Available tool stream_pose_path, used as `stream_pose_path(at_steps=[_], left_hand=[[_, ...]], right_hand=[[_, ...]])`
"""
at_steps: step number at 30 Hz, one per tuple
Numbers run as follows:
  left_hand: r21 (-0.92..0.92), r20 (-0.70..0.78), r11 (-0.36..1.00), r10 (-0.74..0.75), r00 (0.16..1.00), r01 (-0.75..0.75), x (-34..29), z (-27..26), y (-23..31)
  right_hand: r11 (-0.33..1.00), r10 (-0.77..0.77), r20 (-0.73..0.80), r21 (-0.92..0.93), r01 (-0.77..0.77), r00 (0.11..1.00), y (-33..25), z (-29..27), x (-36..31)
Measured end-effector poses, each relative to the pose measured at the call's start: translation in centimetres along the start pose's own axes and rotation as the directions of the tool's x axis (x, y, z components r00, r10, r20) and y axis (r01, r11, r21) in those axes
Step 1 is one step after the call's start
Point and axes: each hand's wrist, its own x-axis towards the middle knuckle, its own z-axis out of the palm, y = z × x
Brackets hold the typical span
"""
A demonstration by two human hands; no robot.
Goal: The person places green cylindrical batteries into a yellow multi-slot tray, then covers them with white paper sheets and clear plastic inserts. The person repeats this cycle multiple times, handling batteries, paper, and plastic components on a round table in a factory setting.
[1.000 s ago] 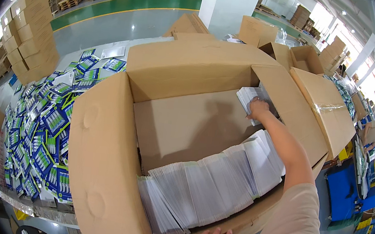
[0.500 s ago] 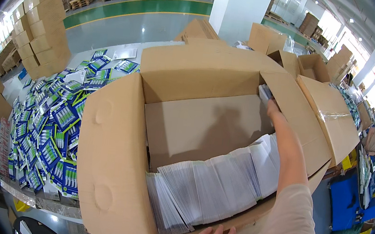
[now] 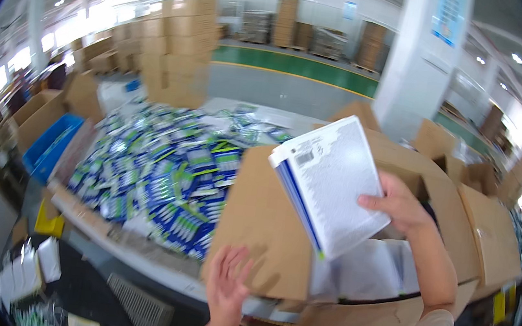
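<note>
My right hand (image 3: 396, 205) grips a stack of flat cards (image 3: 337, 182) by its right side, raised above the open cardboard box (image 3: 270, 219). The cards' white backs face up and blue shows along their edge. My left hand (image 3: 230, 283) is open and holds nothing, in front of the box's left flap. Inside the box, white packs (image 3: 369, 267) stand in a row, partly hidden by the stack. Left of the box lies a large heap of blue-and-green blister packs (image 3: 167, 181).
A blue crate (image 3: 51, 144) stands left of the table edge (image 3: 115, 236). A black round surface (image 3: 73, 286) with white packs is at lower left. Stacked cartons (image 3: 177, 48) rise behind the heap. A white pillar (image 3: 423, 59) stands beyond the box.
My right hand has come out of the box with the stack and moved left. My left hand has left the box's near edge and opened. The view has swung left.
</note>
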Motion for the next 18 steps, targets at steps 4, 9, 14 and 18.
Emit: stream_pose_path(at_steps=[4,9,14,18], left_hand=[[-0.521,0.150,0.828,-0.149,0.977,0.206,-1.6,-8.0,4.2],[-0.606,-0.326,0.793,-0.168,0.930,-0.070,-8.7,-17.1,8.6],[-0.418,-0.583,0.875,-0.053,0.811,-0.243,-16.7,-23.8,11.4],[-0.449,-0.647,0.794,0.029,0.762,-0.411,-21.0,-26.0,13.3]], right_hand=[[0.996,0.079,0.444,0.002,-0.089,0.892,3.8,17.7,4.2],[0.964,0.079,0.752,-0.226,0.143,0.655,8.4,35.3,6.7],[0.987,0.063,0.793,-0.138,0.079,0.605,11.2,46.3,4.7],[0.974,0.083,0.823,-0.188,0.130,0.561,10.4,51.9,4.5]])
